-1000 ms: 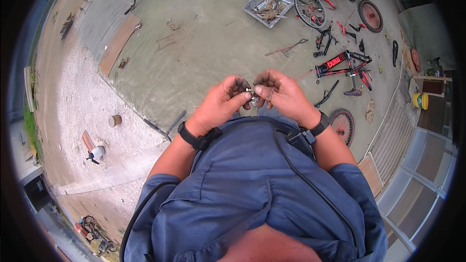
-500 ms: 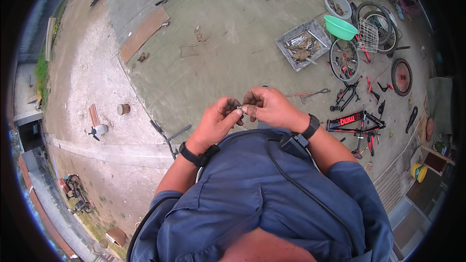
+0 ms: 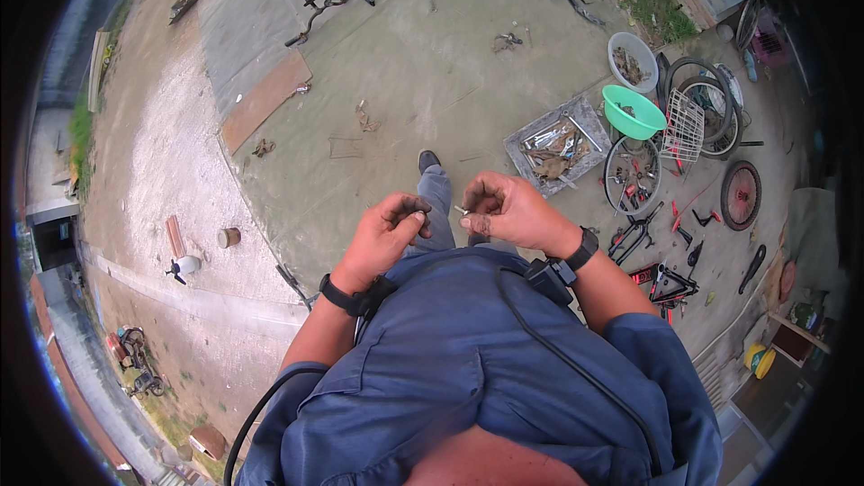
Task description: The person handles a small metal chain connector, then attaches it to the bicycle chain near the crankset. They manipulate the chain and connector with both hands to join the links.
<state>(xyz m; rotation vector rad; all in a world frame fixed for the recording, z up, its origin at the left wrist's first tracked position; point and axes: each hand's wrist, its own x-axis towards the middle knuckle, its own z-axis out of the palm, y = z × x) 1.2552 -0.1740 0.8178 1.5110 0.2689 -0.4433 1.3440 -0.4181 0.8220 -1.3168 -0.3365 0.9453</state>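
Observation:
My right hand (image 3: 517, 216) is closed in a pinch in front of my waist. A small, slim metal piece (image 3: 462, 210), much like a bolt, sticks out from between its thumb and forefinger. To its left and a short gap away is my left hand (image 3: 389, 232), with thumb and fingertips pressed together. Whatever that hand holds, if anything, is too small to name. Both hands have dark, greasy fingertips. Below them my leg in blue-grey trousers and a dark shoe (image 3: 429, 160) show on the ground.
A grey tray (image 3: 513, 146) of tools and rags lies ahead to the right. Around it are a green basin (image 3: 634, 126), a pale basin (image 3: 633, 47), a wire basket (image 3: 683, 126), bicycle wheels (image 3: 742, 195) and a black-and-red bicycle frame (image 3: 670, 283). A handlebar (image 3: 320, 14) lies far ahead, near a brown board (image 3: 266, 101).
My hands, together before, have come apart, with the small metal piece left in the right one. A leg and shoe have come into view. The tray and basins appear lower and nearer.

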